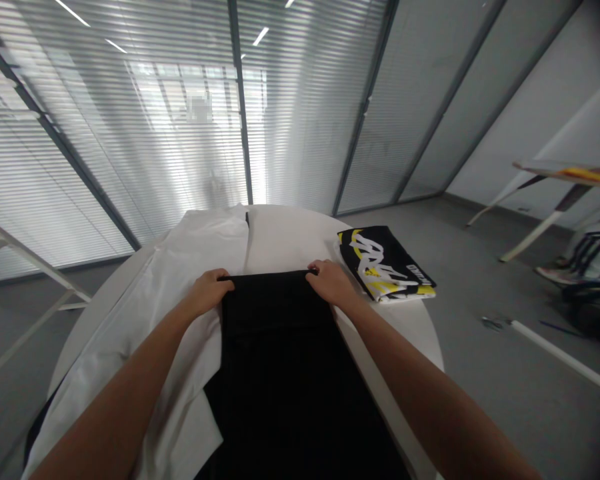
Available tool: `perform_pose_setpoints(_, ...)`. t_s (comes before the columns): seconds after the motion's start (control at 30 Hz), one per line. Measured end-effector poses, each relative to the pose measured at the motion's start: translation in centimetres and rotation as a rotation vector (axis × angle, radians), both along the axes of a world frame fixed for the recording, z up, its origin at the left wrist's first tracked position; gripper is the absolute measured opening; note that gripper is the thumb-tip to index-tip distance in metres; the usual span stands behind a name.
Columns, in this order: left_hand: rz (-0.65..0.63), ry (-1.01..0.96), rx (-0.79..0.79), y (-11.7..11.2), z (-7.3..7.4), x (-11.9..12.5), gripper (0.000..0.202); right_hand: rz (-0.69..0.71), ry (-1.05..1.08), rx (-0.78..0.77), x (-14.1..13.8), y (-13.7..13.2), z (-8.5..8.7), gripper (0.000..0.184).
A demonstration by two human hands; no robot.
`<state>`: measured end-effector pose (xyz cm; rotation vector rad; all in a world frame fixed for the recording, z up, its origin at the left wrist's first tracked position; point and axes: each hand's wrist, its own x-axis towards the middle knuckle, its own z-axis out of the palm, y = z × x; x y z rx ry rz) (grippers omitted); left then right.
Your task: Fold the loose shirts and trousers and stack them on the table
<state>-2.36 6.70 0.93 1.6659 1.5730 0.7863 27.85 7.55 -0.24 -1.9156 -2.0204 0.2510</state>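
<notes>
A black garment lies stretched lengthwise over the round white table, running from its middle to the near edge; its exact kind I cannot tell. At its far left corner my left hand pinches the edge between thumb and fingers. My right hand grips the far right corner the same way, so the far edge is pulled straight. White cloth, perhaps another garment, spreads under and to the left of the black one. Right of my right hand rests a folded black, yellow and white printed garment.
The round white table has its far rim close to glass partitions with blinds. White metal legs stand at the left. On the floor at right are a white pole and a dark bag; a wooden-topped table stands behind.
</notes>
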Motion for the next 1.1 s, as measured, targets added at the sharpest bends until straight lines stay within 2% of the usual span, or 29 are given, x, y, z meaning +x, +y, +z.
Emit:
perform_pose_setpoints(0.2, 0.071, -0.213, -0.285, -0.5, 0.8, -0.1, 0.013, 0.010, -0.029, -0.046, 0.1, 0.2, -0.4, 0.046)
perform_pose_setpoints(0.27, 0.047, -0.264, -0.321, -0.7, 1.2, -0.2, 0.019, 0.003, 0.010, -0.067, 0.2, 0.3, -0.4, 0.046)
perform_pose_setpoints(0.4, -0.005, -0.275, -0.387, -1.2, 2.0, -0.3, 0.025, 0.005, 0.095, -0.093, 0.3, 0.4, -0.3, 0.033)
perform_pose_setpoints(0.53, -0.037, -0.345, -0.421, -1.4, 2.1, -0.2, 0.033, -0.012, 0.145, -0.060, 0.4, 0.4, -0.2, 0.025)
perform_pose_setpoints(0.7, 0.003, -0.430, -0.324, -1.2, 1.8, 0.2, 0.039, -0.003, 0.288, 0.039, 0.5, 0.4, -0.1, 0.020)
perform_pose_setpoints(0.9, 0.059, -0.604, -0.114, -0.7, 1.5, 0.4, 0.038, 0.030, 0.816, 0.010, 0.3, 0.2, 0.2, 0.031)
perform_pose_setpoints(1.1, 0.044, -0.738, 0.108, -0.5, 1.3, 0.4, 0.032, 0.136, 1.143, 0.103, -0.1, 0.2, 0.7, 0.031)
